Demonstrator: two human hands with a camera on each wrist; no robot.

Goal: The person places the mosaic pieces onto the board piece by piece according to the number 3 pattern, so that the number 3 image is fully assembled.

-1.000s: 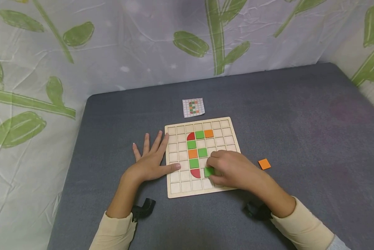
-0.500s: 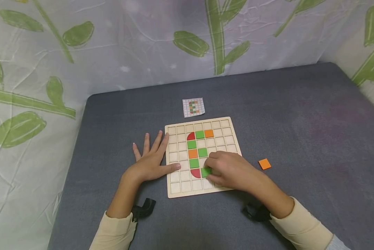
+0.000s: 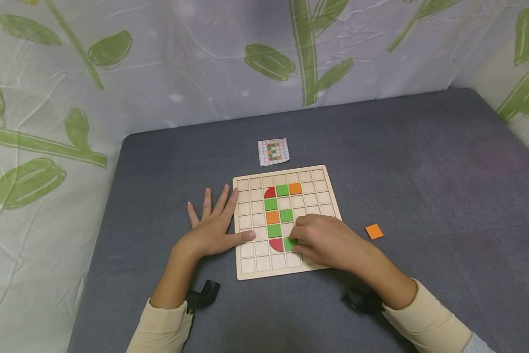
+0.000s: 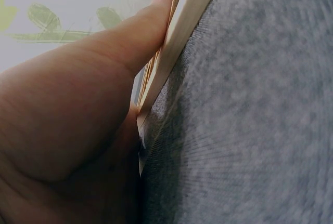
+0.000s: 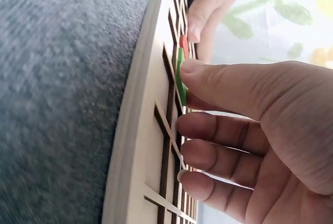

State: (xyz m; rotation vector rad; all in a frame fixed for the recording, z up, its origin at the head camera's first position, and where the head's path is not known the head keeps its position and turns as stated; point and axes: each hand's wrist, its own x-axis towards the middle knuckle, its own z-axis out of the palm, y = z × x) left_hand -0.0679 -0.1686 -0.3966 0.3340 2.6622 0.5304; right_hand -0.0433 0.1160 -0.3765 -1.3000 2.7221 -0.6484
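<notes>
A pale wooden grid board lies on the dark table, with red quarter-round, green and orange tiles in some cells. My left hand lies with spread fingers at the board's left edge, its thumb on the board. In the left wrist view the thumb rests over the wooden rim. My right hand holds a green square tile by thumb and index finger, in the cell beside the lower red quarter-round tile. In the right wrist view the thumb touches the tile's edge; the index finger is mostly hidden.
A loose orange square tile lies on the table right of the board. Behind the board is a small card printed with a coloured grid pattern. A leaf-patterned curtain stands beyond the table's far edge.
My right hand has moved slightly left with the green tile, from a tilted position into the cell beside the lower red tile. My left hand has stayed in place.
</notes>
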